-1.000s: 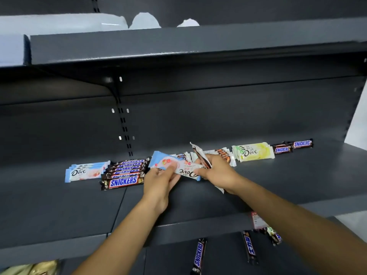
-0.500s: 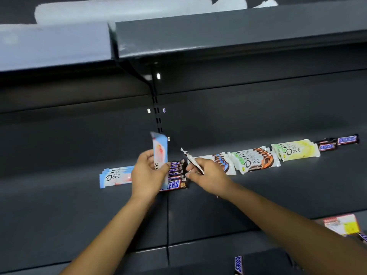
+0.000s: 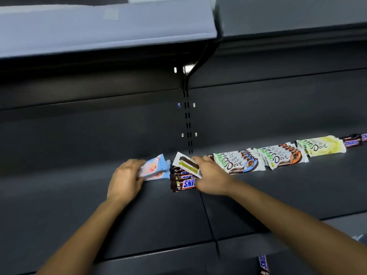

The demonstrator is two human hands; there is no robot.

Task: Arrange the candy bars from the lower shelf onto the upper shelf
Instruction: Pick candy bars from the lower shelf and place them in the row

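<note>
Shelf [image 3: 258, 195]: left hand [image 3: 125, 179], fingers [image 3: 137, 162] curled round pale-blue bar [image 3: 154, 168] (just beside Snickers stack [image 3: 181, 183]); right hand [image 3: 210, 177], fingers [image 3: 198, 160] clamped on tilted white bar [image 3: 187, 164].

I see a shop aisle: dark grey metal retail shelving [image 3: 278, 181] hangs on a slotted black upright [image 3: 188, 124], with white-wrapped Dove chocolate bars [image 3: 240, 162] and brown Snickers bars [image 3: 181, 184] lined up in rows by brand.
</note>
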